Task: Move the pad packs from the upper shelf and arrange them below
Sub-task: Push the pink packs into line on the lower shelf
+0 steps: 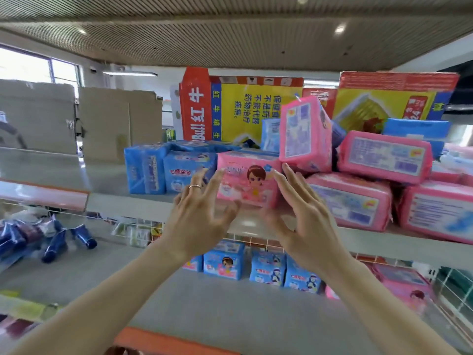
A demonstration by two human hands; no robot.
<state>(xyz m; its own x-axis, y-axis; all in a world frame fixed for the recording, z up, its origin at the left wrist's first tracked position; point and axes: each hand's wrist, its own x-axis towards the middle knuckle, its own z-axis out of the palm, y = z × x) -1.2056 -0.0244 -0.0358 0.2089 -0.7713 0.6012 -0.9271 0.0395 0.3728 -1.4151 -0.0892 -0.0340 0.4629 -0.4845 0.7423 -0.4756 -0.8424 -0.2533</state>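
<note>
Pink pad pack (248,179) at shelf (122,185) edge, left hand (202,219), right hand (304,213) flanking

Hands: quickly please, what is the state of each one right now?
Left hand: open, fingers spread, holding nothing.
Right hand: open, fingers spread, holding nothing.

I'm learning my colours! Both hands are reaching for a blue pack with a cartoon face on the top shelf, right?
No: the head view shows the left hand and right hand reaching for a pink pack with a cartoon face on the top shelf, not a blue one.
</note>
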